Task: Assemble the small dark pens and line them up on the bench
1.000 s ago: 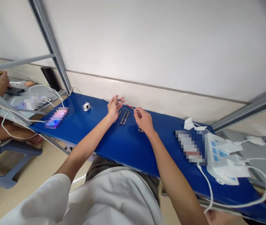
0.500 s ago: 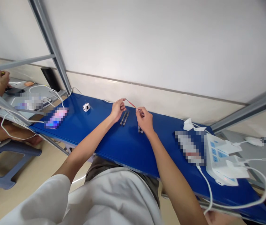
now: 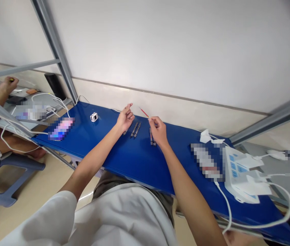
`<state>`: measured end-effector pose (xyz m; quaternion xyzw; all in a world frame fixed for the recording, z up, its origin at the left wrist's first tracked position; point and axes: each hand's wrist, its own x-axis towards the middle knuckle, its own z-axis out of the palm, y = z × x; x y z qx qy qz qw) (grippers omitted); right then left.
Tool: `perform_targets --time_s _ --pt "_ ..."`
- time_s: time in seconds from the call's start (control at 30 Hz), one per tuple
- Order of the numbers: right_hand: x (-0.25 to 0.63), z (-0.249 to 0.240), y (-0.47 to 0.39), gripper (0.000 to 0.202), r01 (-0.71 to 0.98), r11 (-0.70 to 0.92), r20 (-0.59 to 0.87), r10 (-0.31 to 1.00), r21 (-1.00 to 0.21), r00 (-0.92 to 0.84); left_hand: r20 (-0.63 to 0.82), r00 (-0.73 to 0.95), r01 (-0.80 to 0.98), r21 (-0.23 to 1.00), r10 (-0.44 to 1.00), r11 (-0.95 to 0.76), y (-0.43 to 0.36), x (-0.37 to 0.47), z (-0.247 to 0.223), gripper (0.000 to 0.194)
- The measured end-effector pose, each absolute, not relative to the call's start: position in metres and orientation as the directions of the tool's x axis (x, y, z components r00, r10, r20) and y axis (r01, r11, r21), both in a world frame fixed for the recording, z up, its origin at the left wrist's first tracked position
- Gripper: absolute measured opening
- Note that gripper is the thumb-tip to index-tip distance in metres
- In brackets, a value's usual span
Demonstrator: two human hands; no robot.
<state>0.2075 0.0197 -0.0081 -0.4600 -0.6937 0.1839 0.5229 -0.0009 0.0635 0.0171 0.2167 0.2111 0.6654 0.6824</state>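
Observation:
A thin red pen refill (image 3: 144,112) is pinched in my right hand (image 3: 157,130), its pale tip pointing up and left. My left hand (image 3: 126,119) is raised to the left of it, apart from the refill, with the fingers curled together; whether anything small is between them is hidden. Between my hands, two dark pens (image 3: 135,130) lie side by side on the blue table (image 3: 109,143). More dark pen parts (image 3: 153,139) lie under my right hand, partly covered by it. Another dark piece shows just below my left hand.
A small white case (image 3: 94,117) and a phone (image 3: 61,129) lie on the left. At the right are crumpled tissue (image 3: 205,136), another blurred-out item (image 3: 207,160) and a white power strip (image 3: 237,174) with cables. Another person's hands (image 3: 6,86) show at far left.
My left hand has moved left, away from the refill tip, and its fingers have curled. My right hand still holds the refill. The other person's hand has shifted right.

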Motion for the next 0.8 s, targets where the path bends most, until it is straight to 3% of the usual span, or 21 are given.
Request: perform_targets --time_s 0.23,0.43,0.8 --pt "0.205 -0.004 0.017 0.05 0.416 0.504 0.539 0.842 -0.757 -0.041 0.014 0.168 -0.823 0.552 0.986 0.133 0.055 0.006 0.02 0.018" --pt "0.206 -0.006 0.017 0.045 0.413 0.519 0.549 0.834 -0.749 -0.053 0.1 0.146 -0.785 0.617 0.984 0.054 0.051 0.013 0.019 0.017" --pt "0.207 -0.008 0.018 0.044 0.445 0.512 0.545 0.836 -0.735 -0.061 0.055 0.09 -0.743 0.668 0.994 0.03 0.049 0.016 0.019 0.018"
